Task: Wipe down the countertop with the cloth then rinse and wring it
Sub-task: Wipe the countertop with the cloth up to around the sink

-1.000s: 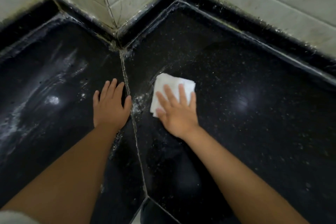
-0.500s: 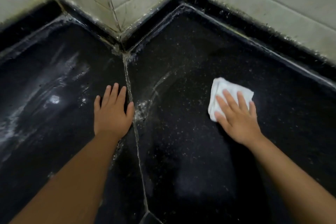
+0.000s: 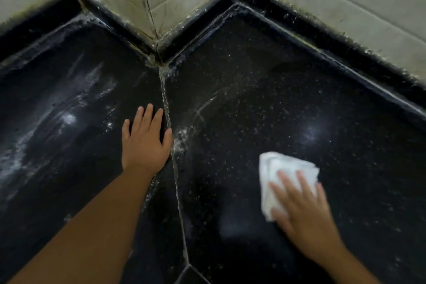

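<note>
While my left hand [image 3: 146, 143] lies flat with fingers straight, bracing me on the black tabletop [image 3: 265, 90], my right hand [image 3: 302, 210] presses the folded white cloth [image 3: 280, 170] down, fingers spread flat for wiping.

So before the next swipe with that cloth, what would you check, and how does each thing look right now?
1. Cloth under the right hand, fingers flat on it: ok.
2. Cloth flat on the countertop: ok, though bunched at its far edge.
3. Left hand braced flat, apart from the cloth's path: ok.
4. Left slab clean: not ok, white streaks show there.
5. Seam clean: not ok, white specks sit beside it.
6. Cloth wet enough: cannot tell.
</note>
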Motion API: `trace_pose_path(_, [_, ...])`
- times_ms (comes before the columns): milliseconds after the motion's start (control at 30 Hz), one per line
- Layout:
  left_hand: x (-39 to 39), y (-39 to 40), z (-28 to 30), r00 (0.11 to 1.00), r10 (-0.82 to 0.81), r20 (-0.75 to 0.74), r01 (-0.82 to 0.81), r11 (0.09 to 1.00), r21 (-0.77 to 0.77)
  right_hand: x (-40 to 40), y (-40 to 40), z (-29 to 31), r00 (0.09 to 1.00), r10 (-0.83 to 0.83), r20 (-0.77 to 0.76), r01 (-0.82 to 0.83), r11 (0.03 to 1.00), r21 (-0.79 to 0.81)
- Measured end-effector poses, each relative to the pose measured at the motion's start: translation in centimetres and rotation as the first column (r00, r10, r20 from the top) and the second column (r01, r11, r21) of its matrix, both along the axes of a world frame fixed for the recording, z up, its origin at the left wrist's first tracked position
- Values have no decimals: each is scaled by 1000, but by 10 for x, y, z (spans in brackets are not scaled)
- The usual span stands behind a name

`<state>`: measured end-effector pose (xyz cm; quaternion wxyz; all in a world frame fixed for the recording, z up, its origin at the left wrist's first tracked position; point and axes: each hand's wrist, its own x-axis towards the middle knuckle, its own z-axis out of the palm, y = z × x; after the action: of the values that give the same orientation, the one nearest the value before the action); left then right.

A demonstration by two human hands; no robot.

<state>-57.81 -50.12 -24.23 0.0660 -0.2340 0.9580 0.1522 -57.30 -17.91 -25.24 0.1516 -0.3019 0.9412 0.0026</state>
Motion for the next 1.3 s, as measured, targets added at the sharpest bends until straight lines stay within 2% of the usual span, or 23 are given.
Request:
trace_pose_path(67, [0,1,0,1000,-2,-1,2,1000,3,-43,6,9,971,-233,-54,234,972,23])
trace_pose_path(133, [0,1,1,1000,-3,0,3,1000,0,-87,-12,16,901,-432,49,431,902,36])
trace_pose_path(200, [0,1,0,1000,-2,-9,2,1000,-2,-116,-50,19,873,-481,81,478,877,55])
trace_pose_path(267, [0,2,1,1000,4,-18,-4,1000,0,-119,-96,16,913,-395,98,394,919,28])
trace_pose_path(333, [-1,2,1,1000,7,-16,-7,1000,1,-93,-130,4,978,-204,-38,203,979,-10])
trace_pose_path(400, [-1,3,3,1000,7,-18,-7,1000,1,-57,-146,-3,992,-71,-101,63,995,-75])
trace_pose_path(533, [0,3,5,1000,7,-20,-7,1000,1,9,-115,-6,983,178,-46,-182,978,-100])
trace_pose_path(600, [0,3,5,1000,7,-22,-7,1000,2,11,-77,-4,977,212,-20,-213,972,-99])
trace_pose_path(633, [0,3,4,1000,5,-20,-5,1000,1,4,-57,-3,985,170,3,-170,983,-70])
trace_pose_path(733, [0,3,3,1000,0,-17,0,1000,-1,-48,-16,11,996,-87,-2,87,995,44])
trace_pose_path(767, [0,2,2,1000,-4,-20,4,1000,-2,-70,-9,13,986,-160,-44,162,986,51])
trace_pose_path(867, [0,2,-1,999,-13,-40,13,1000,-5,-135,-6,16,909,-415,44,414,910,37])
trace_pose_path(967, [0,-1,-4,998,-10,-56,10,1000,-2,-188,-39,19,842,-537,49,538,843,-6])
trace_pose_path(1067, [0,-1,-6,999,-4,-52,4,1000,1,-231,-86,22,803,-592,67,594,805,-3])
trace_pose_path(1167, [0,-1,-6,999,-4,-45,4,1000,0,-241,-145,20,879,-471,75,471,882,18])
trace_pose_path(1300, [-1,-2,-9,999,-7,-44,7,1000,-8,-187,-205,11,993,-105,61,105,994,7])
